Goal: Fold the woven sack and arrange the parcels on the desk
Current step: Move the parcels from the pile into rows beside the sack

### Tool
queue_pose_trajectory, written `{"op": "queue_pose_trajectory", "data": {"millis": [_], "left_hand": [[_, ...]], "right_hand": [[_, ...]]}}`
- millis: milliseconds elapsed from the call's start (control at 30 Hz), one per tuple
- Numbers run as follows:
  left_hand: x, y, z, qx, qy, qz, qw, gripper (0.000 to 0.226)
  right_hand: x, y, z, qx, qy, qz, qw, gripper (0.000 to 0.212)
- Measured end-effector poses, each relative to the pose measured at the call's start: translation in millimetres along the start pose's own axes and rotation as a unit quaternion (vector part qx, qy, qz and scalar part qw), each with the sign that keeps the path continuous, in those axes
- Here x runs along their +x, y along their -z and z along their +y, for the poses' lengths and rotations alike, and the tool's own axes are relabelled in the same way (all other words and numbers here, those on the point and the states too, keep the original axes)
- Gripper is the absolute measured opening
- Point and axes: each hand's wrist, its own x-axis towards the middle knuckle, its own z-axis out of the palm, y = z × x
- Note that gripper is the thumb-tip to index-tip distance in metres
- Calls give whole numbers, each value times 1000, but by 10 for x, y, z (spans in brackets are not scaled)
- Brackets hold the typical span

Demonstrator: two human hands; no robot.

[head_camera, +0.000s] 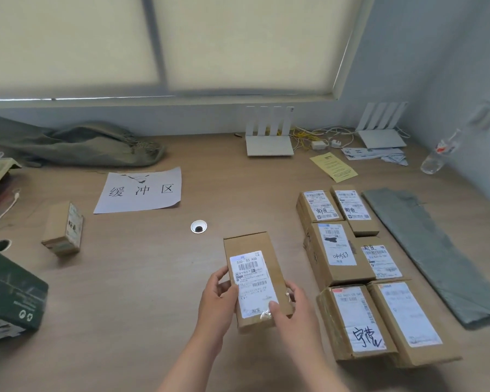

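I hold a labelled cardboard parcel [256, 278] above the desk [142, 278], near its middle. My left hand [217, 301] grips its left side and my right hand [292, 309] grips its lower right corner. Several labelled parcels [359, 267] lie side by side in rows to the right. A folded grey-green woven sack [433, 250] lies flat just right of those rows. Another small parcel [63, 229] stands alone at the left. A crumpled green sack [77, 145] lies at the back left.
A paper sheet with printed characters [139, 190] lies mid-desk, a cable hole [198, 226] below it. Two white routers [269, 134] [379, 128] with cables stand at the back. A yellow slip [333, 166], a plastic bottle [441, 151] and a dark green box [9, 295] are around.
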Motion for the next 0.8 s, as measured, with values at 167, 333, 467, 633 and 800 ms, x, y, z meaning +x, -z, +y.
{"op": "queue_pose_trajectory", "data": {"millis": [167, 333, 467, 633, 800], "left_hand": [[208, -347, -261, 49, 14, -58, 997, 58], [591, -635, -512, 128, 19, -58, 990, 70], [881, -793, -664, 218, -5, -45, 975, 75], [1163, -946, -697, 304, -32, -49, 951, 76], [1451, -1059, -665, 324, -49, -43, 944, 75]], "right_hand": [[332, 62, 265, -36, 0, -70, 997, 68], [639, 16, 491, -110, -34, -90, 989, 91], [937, -31, 548, -199, -26, -91, 975, 89], [1245, -89, 633, -303, -34, -110, 946, 70], [1509, -93, 658, -359, -12, -110, 927, 67]]}}
